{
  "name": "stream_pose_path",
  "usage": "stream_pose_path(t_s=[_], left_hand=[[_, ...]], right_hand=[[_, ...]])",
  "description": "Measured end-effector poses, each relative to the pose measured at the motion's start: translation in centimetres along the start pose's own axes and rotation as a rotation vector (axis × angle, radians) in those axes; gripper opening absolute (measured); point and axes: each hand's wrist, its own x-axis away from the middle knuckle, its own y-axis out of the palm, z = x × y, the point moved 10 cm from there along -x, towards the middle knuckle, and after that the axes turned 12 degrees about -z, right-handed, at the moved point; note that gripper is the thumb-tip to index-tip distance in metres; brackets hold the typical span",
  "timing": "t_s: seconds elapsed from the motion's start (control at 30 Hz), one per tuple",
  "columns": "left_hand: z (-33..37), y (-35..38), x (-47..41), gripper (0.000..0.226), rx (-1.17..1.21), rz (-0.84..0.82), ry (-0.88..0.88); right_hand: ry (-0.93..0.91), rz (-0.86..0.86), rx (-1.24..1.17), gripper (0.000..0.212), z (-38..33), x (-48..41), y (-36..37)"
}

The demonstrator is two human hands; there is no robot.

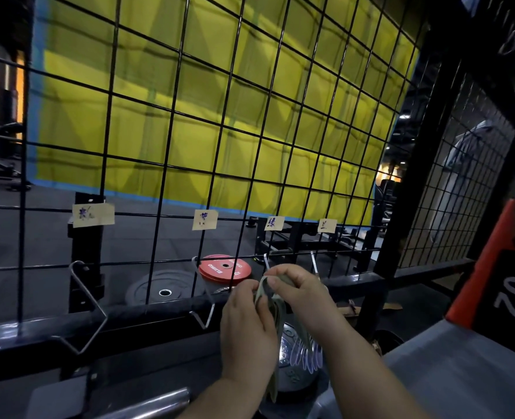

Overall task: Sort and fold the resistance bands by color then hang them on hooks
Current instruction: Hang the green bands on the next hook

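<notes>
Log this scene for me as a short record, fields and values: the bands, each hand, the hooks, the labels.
bands: greenish folded bundle, held in both hands
left hand: grips the bundle's side
right hand: pinches its top
hooks: four on the grid, all bare
labels: four paper tags above the hooks, writing unreadable
behind grid: red plate, black plate on floor

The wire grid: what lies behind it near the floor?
Behind the wire grid lie a red weight plate and a black plate, with a yellow mat beyond. The left hand and right hand, holding the bands, hide the floor right of the plates.
</notes>
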Motion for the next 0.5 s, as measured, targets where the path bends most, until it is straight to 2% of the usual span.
stream_pose_path(t_s=[0.2,0.5], left_hand=[[-0.6,0.7,0.0,0.022,-0.048,-0.117,-0.042],[-0.7,1.6,0.2,0.041,-0.129,-0.133,-0.009]], right_hand=[[0.048,0.072,-0.017,0.011,1.5,0.2,-0.4],[0.068,0.162,-0.033,0.007,2.6,0.7,-1.1]])
